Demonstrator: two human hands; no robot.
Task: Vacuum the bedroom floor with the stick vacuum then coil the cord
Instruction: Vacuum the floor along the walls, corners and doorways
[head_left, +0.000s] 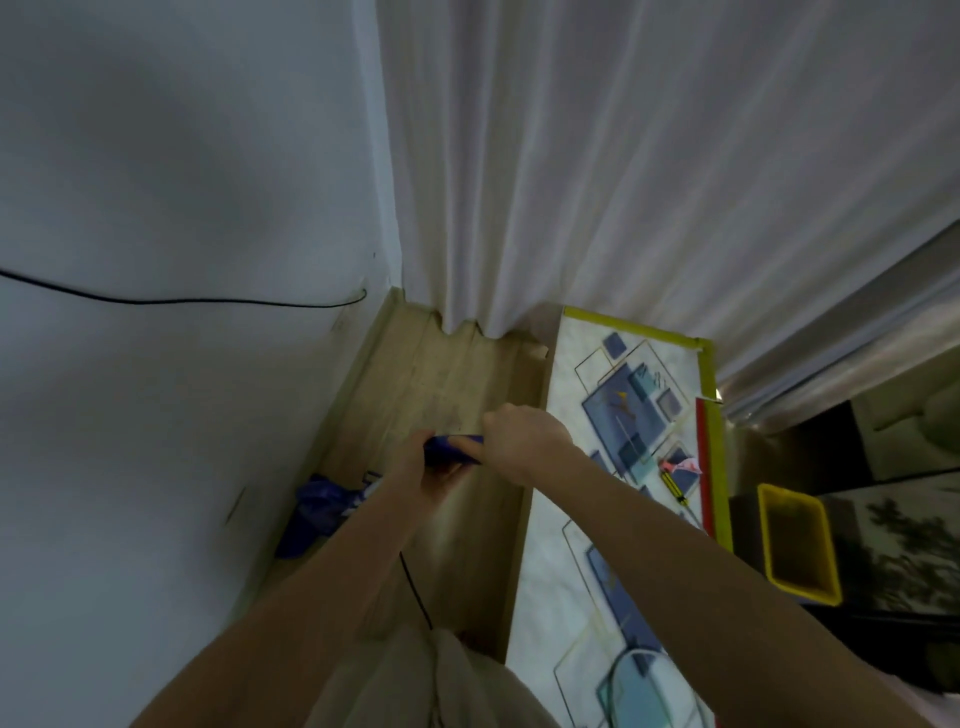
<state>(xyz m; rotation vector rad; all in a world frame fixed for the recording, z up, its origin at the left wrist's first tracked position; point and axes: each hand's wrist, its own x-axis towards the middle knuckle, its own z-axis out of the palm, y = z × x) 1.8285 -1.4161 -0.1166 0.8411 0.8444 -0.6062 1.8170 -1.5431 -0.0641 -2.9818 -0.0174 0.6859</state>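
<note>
Black cord (415, 592) trails by feet, trip or snag risk. Left hand (415, 462) and right hand (519, 441), fingers curled, grip blue vacuum handle (452, 449) over wood floor (457, 374) strip (blurred, unsure). Curtain (571, 182) hem near far corner could get sucked in.

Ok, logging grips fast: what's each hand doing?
Left hand: holds the blue handle.
Right hand: grips the same handle.
</note>
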